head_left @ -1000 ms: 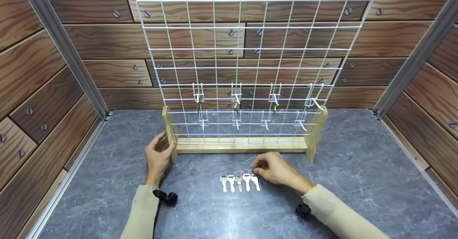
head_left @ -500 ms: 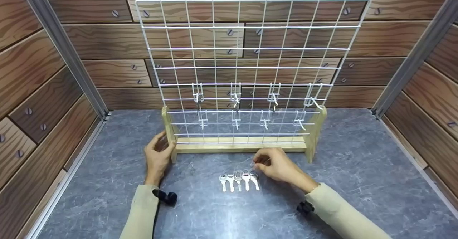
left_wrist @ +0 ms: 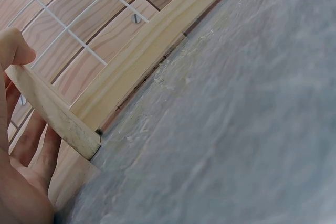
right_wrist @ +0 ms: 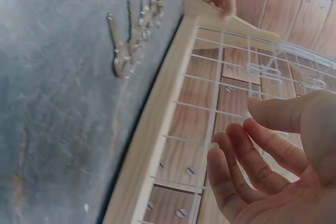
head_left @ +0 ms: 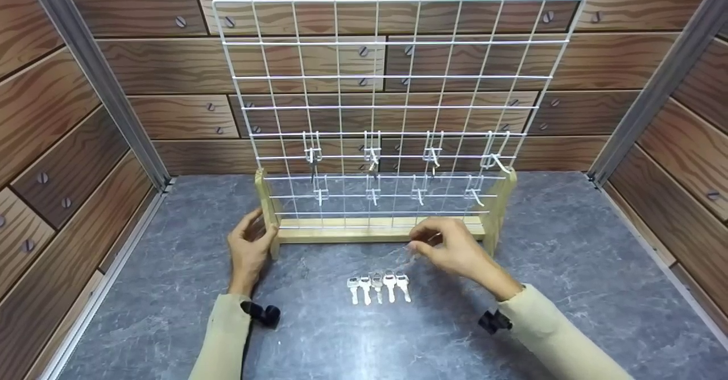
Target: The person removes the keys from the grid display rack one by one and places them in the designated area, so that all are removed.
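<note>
A white wire grid rack (head_left: pixel 396 77) stands upright on a wooden base (head_left: pixel 335 233). My left hand (head_left: pixel 248 253) grips its left wooden side post (head_left: pixel 267 212), thumb in front and fingers behind, as the left wrist view shows. My right hand (head_left: pixel 455 247) hovers before the base's right half, fingers loosely bent. In the right wrist view the thumb and fingertips stand apart, with nothing visible between them. Several silver keys (head_left: pixel 377 287) lie in a row on the table, left of and nearer than my right hand. They also show blurred in the right wrist view.
Two rows of white wire hooks (head_left: pixel 431 155) sit on the lower grid. Small dark or shiny pieces, perhaps keys, hang at three upper hooks. The grey marbled table (head_left: pixel 170 334) is bounded by wood-patterned walls (head_left: pixel 79 84) with metal corner posts.
My right hand has risen from beside the rightmost key and moved forward and slightly right, towards the rack's base. The keys lie as before. My left hand keeps its grip on the post.
</note>
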Demonstrator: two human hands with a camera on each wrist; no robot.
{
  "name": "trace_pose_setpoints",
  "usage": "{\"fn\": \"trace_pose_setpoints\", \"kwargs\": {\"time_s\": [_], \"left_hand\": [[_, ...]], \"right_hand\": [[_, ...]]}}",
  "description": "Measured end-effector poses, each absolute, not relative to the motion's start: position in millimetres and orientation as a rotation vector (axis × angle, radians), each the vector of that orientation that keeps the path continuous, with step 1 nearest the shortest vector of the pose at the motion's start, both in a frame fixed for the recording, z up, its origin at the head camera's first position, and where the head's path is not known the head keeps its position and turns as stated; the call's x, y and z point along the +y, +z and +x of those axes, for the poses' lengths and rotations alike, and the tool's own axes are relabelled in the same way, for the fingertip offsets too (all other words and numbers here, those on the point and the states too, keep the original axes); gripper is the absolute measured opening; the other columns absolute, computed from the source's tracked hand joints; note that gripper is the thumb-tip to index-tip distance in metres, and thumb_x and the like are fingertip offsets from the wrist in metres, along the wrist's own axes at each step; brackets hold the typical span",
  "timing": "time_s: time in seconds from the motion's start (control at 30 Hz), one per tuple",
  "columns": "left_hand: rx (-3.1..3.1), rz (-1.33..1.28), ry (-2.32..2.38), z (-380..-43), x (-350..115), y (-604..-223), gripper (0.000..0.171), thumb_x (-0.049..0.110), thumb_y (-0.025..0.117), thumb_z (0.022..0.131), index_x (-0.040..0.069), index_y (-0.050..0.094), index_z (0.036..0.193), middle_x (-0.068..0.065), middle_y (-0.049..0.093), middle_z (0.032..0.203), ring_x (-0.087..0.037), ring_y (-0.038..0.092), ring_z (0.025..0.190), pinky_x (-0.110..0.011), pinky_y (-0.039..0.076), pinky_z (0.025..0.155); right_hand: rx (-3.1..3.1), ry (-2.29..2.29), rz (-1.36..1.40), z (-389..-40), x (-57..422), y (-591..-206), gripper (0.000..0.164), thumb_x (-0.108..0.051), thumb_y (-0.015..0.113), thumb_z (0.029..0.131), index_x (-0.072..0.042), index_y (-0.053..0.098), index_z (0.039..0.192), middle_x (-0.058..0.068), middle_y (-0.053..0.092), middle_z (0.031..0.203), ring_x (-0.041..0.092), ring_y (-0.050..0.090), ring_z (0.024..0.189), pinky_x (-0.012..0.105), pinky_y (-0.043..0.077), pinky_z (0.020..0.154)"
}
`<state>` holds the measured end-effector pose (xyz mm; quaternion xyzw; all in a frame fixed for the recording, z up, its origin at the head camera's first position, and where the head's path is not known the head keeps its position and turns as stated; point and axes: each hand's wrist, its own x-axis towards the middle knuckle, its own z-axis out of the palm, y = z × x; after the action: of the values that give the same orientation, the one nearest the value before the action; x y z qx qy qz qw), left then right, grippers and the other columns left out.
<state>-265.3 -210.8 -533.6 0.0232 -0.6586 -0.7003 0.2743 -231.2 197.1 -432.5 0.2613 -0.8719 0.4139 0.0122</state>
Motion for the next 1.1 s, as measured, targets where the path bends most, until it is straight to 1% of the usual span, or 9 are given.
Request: {"fn": "trace_pose_setpoints", "kwargs": {"time_s": [0.17,0.37,0.47,0.77,0.9,1.03,1.1], "left_hand": [[-1.76,0.046,-1.888,-266.1,-210.7,-534.8,0.046,-0.013,0.076,0.087,-0.011,0.068,0.132,-0.037,0.068,0.13,-0.009,0.074,0.102,-0.019,0.062,0.091],[-1.761,0.064,-1.895,-264.8,-209.6,-534.7,0.047,-0.012,0.077,0.087,-0.01,0.069,0.132,-0.036,0.068,0.131,-0.014,0.075,0.105,-0.02,0.063,0.091],[-1.764,0.067,-1.89,-265.2,-209.6,-534.5,0.046,-0.012,0.078,0.087,-0.01,0.069,0.132,-0.036,0.068,0.13,-0.014,0.075,0.105,-0.02,0.062,0.091],[-1.745,0.054,-1.895,-266.8,-209.7,-534.7,0.046,-0.013,0.078,0.086,-0.012,0.068,0.131,-0.038,0.068,0.129,-0.008,0.074,0.101,-0.019,0.063,0.09],[-1.749,0.056,-1.902,-266.4,-209.7,-534.8,0.046,-0.013,0.077,0.086,-0.012,0.068,0.132,-0.038,0.068,0.13,-0.013,0.075,0.103,-0.02,0.063,0.089],[-1.757,0.051,-1.908,-266.4,-210.6,-535.3,0.047,-0.013,0.076,0.087,-0.01,0.068,0.133,-0.037,0.067,0.132,-0.021,0.075,0.108,-0.021,0.063,0.09],[-1.759,0.047,-1.911,-266.2,-211.0,-535.3,0.047,-0.013,0.076,0.088,-0.01,0.067,0.134,-0.036,0.067,0.133,-0.022,0.075,0.11,-0.021,0.063,0.09]], "right_hand": [[-2.7,1.282,0.775,-229.2,202.3,-422.5,0.016,-0.01,0.08,0.094,-0.004,0.078,0.109,0.009,0.079,0.102,0.021,0.073,0.09,0.029,0.066,0.082],[-2.646,1.286,0.781,-227.1,207.6,-412.2,0.015,-0.009,0.079,0.095,-0.003,0.078,0.11,0.01,0.079,0.102,0.026,0.074,0.09,0.028,0.066,0.082],[-2.615,1.299,0.781,-225.7,209.8,-406.1,0.016,-0.009,0.079,0.095,-0.002,0.078,0.11,0.011,0.079,0.103,0.024,0.074,0.089,0.028,0.065,0.082],[-2.557,1.272,0.72,-226.6,214.4,-391.3,0.014,-0.009,0.082,0.094,-0.006,0.08,0.107,0.008,0.081,0.102,0.019,0.075,0.089,0.028,0.065,0.085],[-2.523,1.265,0.721,-225.8,216.8,-385.1,0.014,-0.007,0.082,0.093,-0.006,0.08,0.107,0.007,0.081,0.102,0.019,0.075,0.09,0.028,0.065,0.085],[-2.504,1.288,0.705,-225.1,218.2,-378.5,0.015,-0.007,0.082,0.093,-0.004,0.08,0.107,0.009,0.081,0.104,0.019,0.075,0.089,0.023,0.063,0.083],[-2.495,1.295,0.697,-225.3,218.7,-375.2,0.015,-0.007,0.082,0.093,-0.003,0.08,0.107,0.01,0.081,0.104,0.019,0.075,0.089,0.022,0.063,0.082]]}}
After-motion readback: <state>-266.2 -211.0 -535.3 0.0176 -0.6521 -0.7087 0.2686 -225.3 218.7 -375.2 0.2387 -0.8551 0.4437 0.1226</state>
